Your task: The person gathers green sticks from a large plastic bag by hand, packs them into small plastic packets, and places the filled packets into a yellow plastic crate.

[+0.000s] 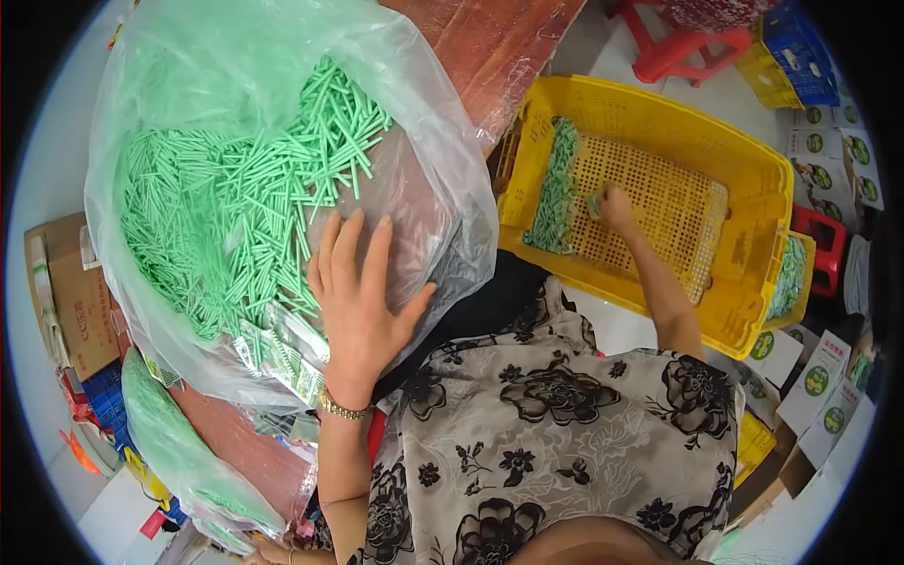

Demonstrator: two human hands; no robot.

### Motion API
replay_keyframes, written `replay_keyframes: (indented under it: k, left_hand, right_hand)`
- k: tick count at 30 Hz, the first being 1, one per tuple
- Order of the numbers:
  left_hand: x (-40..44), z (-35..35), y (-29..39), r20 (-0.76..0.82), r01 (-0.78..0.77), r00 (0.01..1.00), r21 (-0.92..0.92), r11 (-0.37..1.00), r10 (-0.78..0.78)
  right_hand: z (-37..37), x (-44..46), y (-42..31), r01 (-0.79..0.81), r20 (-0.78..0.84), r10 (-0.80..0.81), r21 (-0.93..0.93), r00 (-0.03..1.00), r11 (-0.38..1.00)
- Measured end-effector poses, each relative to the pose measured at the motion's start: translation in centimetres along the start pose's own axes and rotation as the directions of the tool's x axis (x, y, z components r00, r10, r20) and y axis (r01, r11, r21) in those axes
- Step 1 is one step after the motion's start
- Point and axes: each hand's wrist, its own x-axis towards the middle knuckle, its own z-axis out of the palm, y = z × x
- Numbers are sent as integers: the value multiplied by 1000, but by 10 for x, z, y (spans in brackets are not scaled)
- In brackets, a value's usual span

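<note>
My left hand (363, 301) lies with its fingers spread on a large clear plastic bag (443, 202), at the edge of a heap of short green sticks (202, 198). Several small printed packets (292, 353) lie beside my left wrist. On the right, my right hand (617, 209) is closed inside a yellow plastic crate (753, 160), holding a small green packet (593, 207) that my fingers partly hide. A row of similar green packets (554, 188) fills the crate's left end, and its perforated floor shows to the right.
The bag rests on a reddish table (480, 56). A second bag of green sticks (179, 443) lies at lower left, where another person's hand (273, 551) shows. Red stools (673, 52), a blue crate (800, 56) and white printed boxes (819, 377) stand around the yellow crate.
</note>
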Motion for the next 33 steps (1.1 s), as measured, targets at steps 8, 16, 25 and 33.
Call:
replay_keyframes:
  k: [8, 16, 25, 33]
  left_hand:
    - [6, -1, -2, -14, 19, 1000, -13, 1000, -19]
    - [-1, -5, -9, 12, 12, 1000, -90, 996, -11]
    - [-18, -15, -24, -166, -120, 985, -472, 874, 45]
    - [-75, -63, -84, -517, 113, 838, -151, 982, -176]
  right_hand:
    - [99, 41, -21, -472, 227, 432, 163, 873, 867]
    - [63, 23, -33, -618, 310, 534, 399, 786, 678]
    - [-244, 13, -299, 781, -843, -130, 411, 522, 471]
    - [-216, -102, -599, 997, -98, -994, -67, -37, -31]
